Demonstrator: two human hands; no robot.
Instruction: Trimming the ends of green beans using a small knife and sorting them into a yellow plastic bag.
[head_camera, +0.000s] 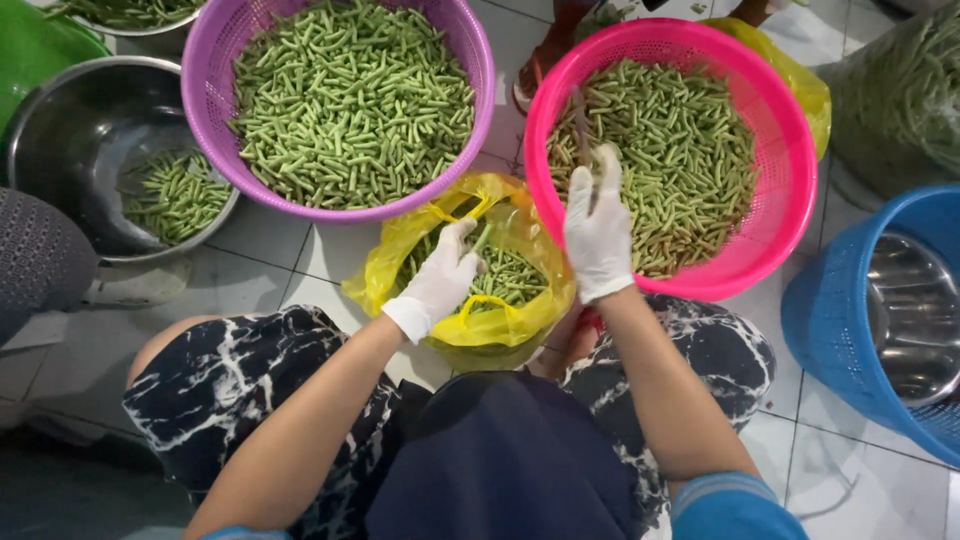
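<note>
A purple basket (210, 60) heaped with cut green beans sits beside a steel bowl (60, 120); a blue basket (830, 330) holds another steel bowl (915, 315).

bag (480, 330) between knees, baskets (350, 100) behind, bowl (70, 130) left

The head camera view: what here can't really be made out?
- Head view: the thin tool in the right hand is motion-blurred above the pink basket; its kind is unclear.
- The left hand fingertips are hidden among beans in the yellow bag.
- The blue basket and steel bowl are cut off by frame edges.
</note>
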